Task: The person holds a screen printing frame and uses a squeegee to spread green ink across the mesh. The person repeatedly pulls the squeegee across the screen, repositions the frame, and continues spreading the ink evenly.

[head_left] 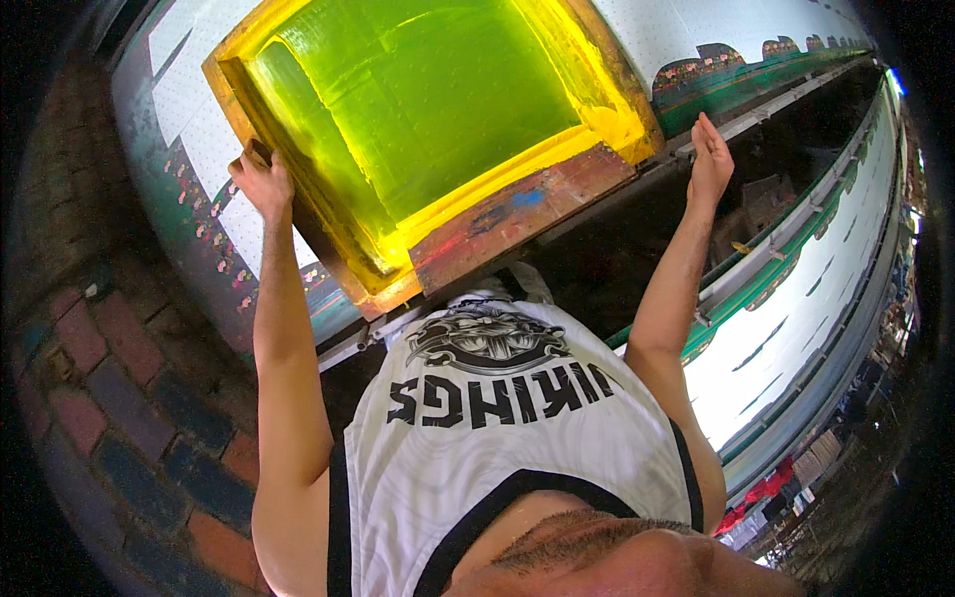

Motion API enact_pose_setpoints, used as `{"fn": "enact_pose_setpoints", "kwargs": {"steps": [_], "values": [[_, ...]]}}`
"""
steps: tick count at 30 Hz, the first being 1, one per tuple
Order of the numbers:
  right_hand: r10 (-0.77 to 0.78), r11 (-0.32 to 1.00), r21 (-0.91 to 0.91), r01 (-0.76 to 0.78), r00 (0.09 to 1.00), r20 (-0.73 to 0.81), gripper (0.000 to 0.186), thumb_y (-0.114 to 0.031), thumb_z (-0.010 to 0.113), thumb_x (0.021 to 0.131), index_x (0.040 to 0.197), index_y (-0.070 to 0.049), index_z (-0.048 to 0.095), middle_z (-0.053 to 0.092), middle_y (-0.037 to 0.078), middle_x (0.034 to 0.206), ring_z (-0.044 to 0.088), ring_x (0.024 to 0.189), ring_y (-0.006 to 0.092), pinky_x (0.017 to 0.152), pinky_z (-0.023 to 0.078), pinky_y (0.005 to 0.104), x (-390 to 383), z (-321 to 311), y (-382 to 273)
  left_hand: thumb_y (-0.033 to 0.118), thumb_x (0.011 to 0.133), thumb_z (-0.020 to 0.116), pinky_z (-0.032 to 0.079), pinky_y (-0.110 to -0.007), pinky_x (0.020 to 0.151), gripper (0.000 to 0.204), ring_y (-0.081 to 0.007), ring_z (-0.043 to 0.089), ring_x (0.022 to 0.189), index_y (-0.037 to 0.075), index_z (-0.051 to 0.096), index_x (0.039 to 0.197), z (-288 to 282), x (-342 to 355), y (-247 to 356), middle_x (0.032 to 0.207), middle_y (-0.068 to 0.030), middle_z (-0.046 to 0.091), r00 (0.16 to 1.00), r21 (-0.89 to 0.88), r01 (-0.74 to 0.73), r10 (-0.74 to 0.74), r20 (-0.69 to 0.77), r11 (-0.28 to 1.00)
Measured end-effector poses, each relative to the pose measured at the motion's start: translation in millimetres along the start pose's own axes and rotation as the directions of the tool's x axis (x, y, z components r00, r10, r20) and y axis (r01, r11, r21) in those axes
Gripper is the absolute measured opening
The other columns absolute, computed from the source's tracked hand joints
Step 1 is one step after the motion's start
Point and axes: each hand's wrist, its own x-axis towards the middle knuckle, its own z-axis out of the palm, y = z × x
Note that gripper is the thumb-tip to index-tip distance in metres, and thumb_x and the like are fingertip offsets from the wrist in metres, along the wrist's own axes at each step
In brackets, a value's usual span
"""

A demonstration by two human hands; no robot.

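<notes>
Your left hand [263,184] in the head view is closed around the left rail of the screen-printing frame [638,134]; your right hand [708,164] holds nothing that shows, its fingers nearly straight and close together, just beside the frame's near right corner. You have the frame lying at the near edge of the worktop [726,107], toward its left end, over white floral-bordered fabric [686,32]. Expect it to be stiff and somewhat heavy, its green-yellow mesh [453,114] delicate, and the wet-looking yellow ink [609,124] slippery. Your surest holds look to be the outer wooden sides, clear of ink; the paint-stained near board [517,221] seems solid too.
</notes>
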Motion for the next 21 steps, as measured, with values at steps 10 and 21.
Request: {"fn": "enact_pose_setpoints", "kwargs": {"steps": [10, 21], "values": [[-0.064, 0.99, -0.104, 0.099, 0.951, 0.302, 0.046, -0.024, 0.077, 0.104, 0.144, -0.004, 0.07, 0.07, 0.012, 0.146, 0.066, 0.133, 0.0214, 0.116, 0.049, 0.0365, 28, 44, -18, 0.021, 0.088, 0.079, 0.046, -0.052, 0.109, 0.061, -0.0449, 0.057, 0.12, 0.0, 0.062, 0.142, 3, -5, -1, 0.125, -0.0276, 0.057, 1.0, 0.001, 0.03, -0.03, 0.005, 1.0], [-0.163, 0.739, -0.377, 0.559, 0.691, 0.704, 0.041, -0.018, 0.072, 0.105, 0.145, -0.008, 0.07, 0.067, 0.015, 0.151, 0.063, 0.141, 0.0297, 0.118, 0.049, 0.0424, 47, 99, -61, 0.034, 0.092, 0.075, 0.051, -0.05, 0.11, 0.07, -0.0435, 0.061, 0.127, -0.004, 0.055, 0.147, -7, -5, 20, 0.135, -0.027, 0.061, 0.961, 0.132, 0.263, -0.271, 0.046, 0.956]]}}
